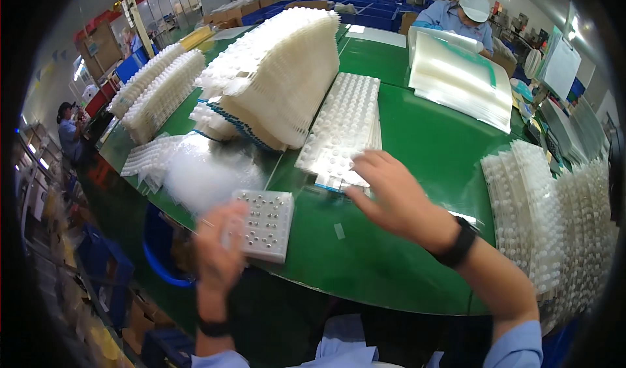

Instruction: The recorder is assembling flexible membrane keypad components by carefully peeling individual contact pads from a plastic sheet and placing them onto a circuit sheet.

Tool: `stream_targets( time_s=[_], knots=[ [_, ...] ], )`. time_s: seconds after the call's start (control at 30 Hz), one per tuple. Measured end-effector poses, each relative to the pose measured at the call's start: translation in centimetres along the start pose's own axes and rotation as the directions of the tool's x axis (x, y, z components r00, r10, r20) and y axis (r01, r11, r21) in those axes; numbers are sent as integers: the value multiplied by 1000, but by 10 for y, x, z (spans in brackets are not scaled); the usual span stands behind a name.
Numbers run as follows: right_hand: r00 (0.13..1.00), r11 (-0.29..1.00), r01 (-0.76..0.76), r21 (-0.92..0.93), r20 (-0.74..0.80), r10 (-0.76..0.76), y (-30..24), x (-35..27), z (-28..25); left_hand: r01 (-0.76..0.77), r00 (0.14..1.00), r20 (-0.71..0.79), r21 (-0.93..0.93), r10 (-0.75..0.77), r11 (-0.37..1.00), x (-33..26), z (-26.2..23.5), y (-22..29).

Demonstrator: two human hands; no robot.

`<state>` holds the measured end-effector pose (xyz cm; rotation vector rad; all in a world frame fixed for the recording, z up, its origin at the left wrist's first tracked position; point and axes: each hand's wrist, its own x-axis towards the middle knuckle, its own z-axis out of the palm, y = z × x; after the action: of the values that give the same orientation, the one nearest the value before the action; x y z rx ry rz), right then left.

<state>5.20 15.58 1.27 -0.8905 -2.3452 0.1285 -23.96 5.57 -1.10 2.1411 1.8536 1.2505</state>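
Note:
Near the table's front edge stands a white block [266, 228] with rows of small round metal studs on top. My left hand [220, 245] is at the block's left side, smeared by motion, so its fingers and whether it holds anything are unclear. My right hand [391, 192] reaches over the near end of a flat stack of white translucent sheets [345, 117] with rows of round bumps. Its thumb and fingers are apart, with nothing seen between them. Whether the fingertips touch the sheets is hard to tell. Blue strips show at the stack's near end.
A tall leaning pile of bumpy white sheets [280, 68] stands behind, with a clear plastic bag [208, 172] before it. More bumpy sheets [521, 205] stand at right, flat clear sheets [463, 77] farther back. A co-worker [450, 19] sits across the green table [424, 153]. A blue bin [156, 250] is below left.

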Motion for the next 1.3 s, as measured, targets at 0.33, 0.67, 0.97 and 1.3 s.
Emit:
stream_targets(
  time_s=[0.33,0.67,0.97,1.3],
  knots=[
    [983,982,-178,-71,26,180,25,54,106,-309,941,69,-235,333,922,-75,97,56],
    [801,918,-293,267,-455,388,38,44,17,-326,944,-28,-204,328,923,-70,108,66],
    [970,962,-238,137,89,227,-104,-103,-15,-274,960,-130,-626,249,730,-85,92,45],
    [642,814,-332,477,-518,565,-71,-122,-71,-276,849,403,-212,342,937,-72,93,102]
  ],
)
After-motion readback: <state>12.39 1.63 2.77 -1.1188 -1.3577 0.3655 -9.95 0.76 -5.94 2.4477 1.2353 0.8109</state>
